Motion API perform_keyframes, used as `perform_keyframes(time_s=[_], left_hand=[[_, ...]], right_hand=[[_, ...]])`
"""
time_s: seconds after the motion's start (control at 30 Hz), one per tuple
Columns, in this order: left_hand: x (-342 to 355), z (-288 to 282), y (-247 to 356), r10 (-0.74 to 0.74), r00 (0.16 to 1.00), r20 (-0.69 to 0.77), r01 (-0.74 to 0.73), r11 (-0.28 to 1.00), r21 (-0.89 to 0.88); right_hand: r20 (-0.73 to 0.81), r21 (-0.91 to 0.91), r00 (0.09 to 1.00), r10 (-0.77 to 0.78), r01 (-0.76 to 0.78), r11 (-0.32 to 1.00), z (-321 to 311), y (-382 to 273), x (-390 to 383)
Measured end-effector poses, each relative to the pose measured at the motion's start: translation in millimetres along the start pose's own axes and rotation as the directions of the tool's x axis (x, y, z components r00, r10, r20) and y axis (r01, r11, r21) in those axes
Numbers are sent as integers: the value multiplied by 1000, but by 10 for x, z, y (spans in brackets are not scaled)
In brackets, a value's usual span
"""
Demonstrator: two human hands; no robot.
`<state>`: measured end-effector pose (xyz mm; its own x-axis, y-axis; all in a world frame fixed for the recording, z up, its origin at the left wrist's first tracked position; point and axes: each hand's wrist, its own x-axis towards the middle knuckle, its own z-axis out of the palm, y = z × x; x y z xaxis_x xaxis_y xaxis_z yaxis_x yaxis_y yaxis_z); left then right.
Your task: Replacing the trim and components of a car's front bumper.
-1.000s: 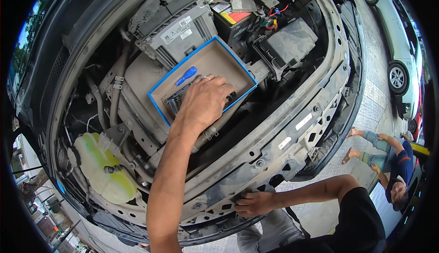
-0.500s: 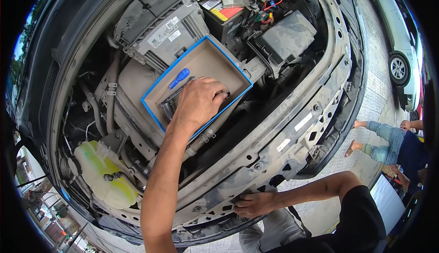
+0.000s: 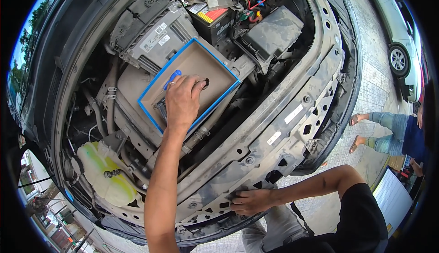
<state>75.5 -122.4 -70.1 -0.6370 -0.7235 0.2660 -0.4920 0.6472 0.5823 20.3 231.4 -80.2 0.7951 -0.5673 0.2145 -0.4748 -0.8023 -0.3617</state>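
Note:
My left hand point(image 3: 183, 99) is inside a shallow box point(image 3: 216, 60) with a blue rim, set over the engine bay. Its fingers are bent together beside a small dark piece point(image 3: 206, 83), whose kind I cannot make out. Close to the knuckles lies a blue-handled screwdriver point(image 3: 173, 76). Part of a dark metal tool point(image 3: 161, 106) shows under the hand; the rest of it is hidden. Lower down, my right hand point(image 3: 251, 201) curls its fingers over the edge of the car's front panel point(image 3: 261, 152).
Behind the box are a grey finned control unit point(image 3: 153, 47) and a car battery point(image 3: 212, 22). A black fuse box cover point(image 3: 274, 31) stands right of it. At lower left is a fluid reservoir point(image 3: 106, 173). Another person point(image 3: 402, 134) and a light-coloured car point(image 3: 398, 33) are at the right.
My left hand has shifted left within the box and now partly covers the screwdriver. The whole view has slid slightly. My right hand keeps its place on the front panel.

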Motion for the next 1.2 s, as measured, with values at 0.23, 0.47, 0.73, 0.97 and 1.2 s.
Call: perform_keyframes(time_s=[0.23, 0.47, 0.73, 0.97, 1.2], left_hand=[[-50, 110, -57, -368, 928, -56, 331, 883, -332], [64, 112, 61, 66, 984, -168, -54, 996, 77], [-383, -507, 468, -526, 850, -25, 190, 351, -917], [-2767, -1074, 1876, -603, 745, 286, -16, -445, -895], [-4292, -1154, 2256, -766, 535, 357, -133, -494, -859]], right_hand=[[-49, 123, 998, -32, 37, 992, -29, 52, 33], [-54, -49, 998, 20, -22, 999, -67, -43, -34], [-278, 373, 937, 212, -98, 922, -108, 15, 29], [-387, 816, 559, 733, -163, 555, -931, -163, 616], [52, 674, 949, 311, -263, 690, -680, -773, 1293]])
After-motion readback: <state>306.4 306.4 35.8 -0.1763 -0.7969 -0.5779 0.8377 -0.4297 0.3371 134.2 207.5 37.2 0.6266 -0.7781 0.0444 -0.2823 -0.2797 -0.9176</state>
